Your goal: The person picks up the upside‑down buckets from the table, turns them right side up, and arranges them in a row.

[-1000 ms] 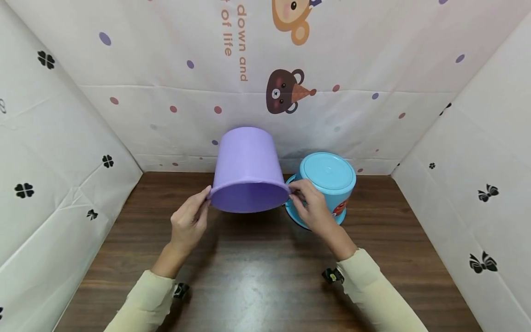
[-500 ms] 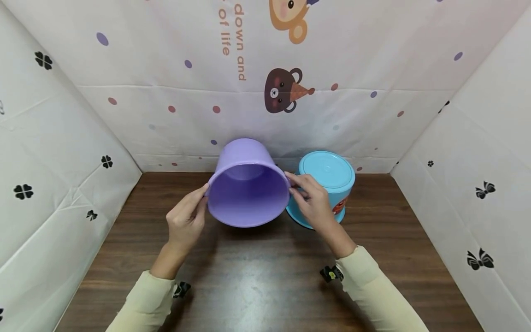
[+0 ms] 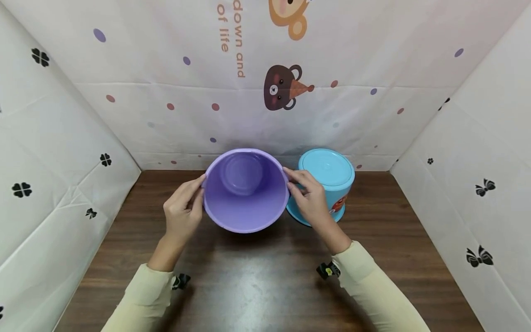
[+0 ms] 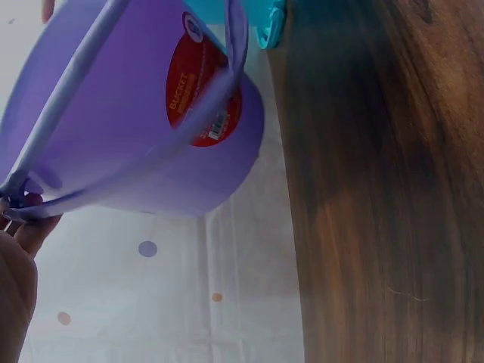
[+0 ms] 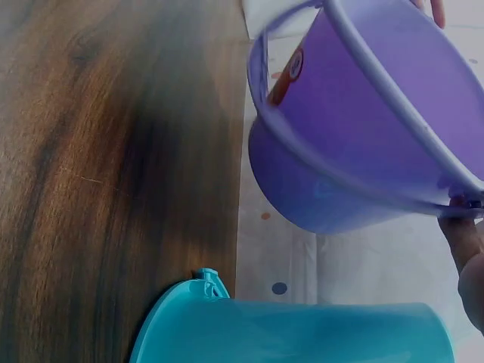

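Note:
A purple bucket is held tilted, its mouth facing the head camera so that the round inner base shows. My left hand pinches its rim on the left; my right hand pinches the rim on the opposite side. In the left wrist view, a purple handle hangs in a loop past the bucket's outer wall, which bears a red oval label. Close beside my right hand, a light blue bucket stands upside down, base up, partly hidden by that hand.
The dark wooden table extends in front of the buckets. White printed sheeting rises along its back edge, and similar side walls stand at left and right.
The purple bucket has tipped from nearly mouth-down to mouth toward the head camera, exposing its inner base. Both hands have kept their grip on the rim. The blue bucket has stayed put.

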Motion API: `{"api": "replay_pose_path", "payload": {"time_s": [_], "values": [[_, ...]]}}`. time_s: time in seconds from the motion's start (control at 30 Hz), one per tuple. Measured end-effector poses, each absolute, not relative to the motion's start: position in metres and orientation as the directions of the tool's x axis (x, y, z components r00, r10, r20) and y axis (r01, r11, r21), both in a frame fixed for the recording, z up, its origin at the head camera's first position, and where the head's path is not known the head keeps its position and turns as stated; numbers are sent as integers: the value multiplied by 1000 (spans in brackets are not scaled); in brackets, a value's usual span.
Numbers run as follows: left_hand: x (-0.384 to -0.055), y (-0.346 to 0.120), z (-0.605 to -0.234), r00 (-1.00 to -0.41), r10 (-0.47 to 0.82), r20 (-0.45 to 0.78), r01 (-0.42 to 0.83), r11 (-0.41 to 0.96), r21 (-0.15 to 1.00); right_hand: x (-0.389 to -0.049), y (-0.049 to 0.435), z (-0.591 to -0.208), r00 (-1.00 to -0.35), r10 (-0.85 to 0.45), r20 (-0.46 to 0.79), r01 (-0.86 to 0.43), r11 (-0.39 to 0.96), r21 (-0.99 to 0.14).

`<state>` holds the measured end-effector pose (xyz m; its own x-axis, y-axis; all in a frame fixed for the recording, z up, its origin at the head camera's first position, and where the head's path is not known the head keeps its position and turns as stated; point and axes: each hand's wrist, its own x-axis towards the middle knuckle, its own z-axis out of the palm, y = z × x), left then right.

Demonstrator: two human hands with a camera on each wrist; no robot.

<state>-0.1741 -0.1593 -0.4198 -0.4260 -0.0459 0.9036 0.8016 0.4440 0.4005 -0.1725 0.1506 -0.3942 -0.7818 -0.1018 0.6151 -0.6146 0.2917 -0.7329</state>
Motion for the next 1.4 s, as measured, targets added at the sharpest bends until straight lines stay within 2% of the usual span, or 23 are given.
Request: {"api": "replay_pose_path", "payload": {"time_s": [0.13,0.37,0.6,0.73,1.1,1.4], "values": [[-176,-160,-419,-470,-55,881,785,431,446,-168,147,-384,-792,-97,603,-603,273,-749],[-181,-159,-419,-558,-103,823,743,379,552,-188,154,-407,-823,-85,562,-564,237,-791],[-183,-153,-405,-587,-142,797,711,380,591,-197,157,-410,-847,-97,523,-532,113,-839],[-177,-146,-387,-596,-159,787,696,386,605,-200,159,-408,-859,-104,502,-511,89,-855],[-179,-144,-373,-718,-198,667,601,307,738,-209,160,-402,-938,-124,323,-330,46,-943],[-190,-145,-369,-768,-208,605,540,295,788,-217,157,-400,-952,-105,287,-290,17,-957]]}}
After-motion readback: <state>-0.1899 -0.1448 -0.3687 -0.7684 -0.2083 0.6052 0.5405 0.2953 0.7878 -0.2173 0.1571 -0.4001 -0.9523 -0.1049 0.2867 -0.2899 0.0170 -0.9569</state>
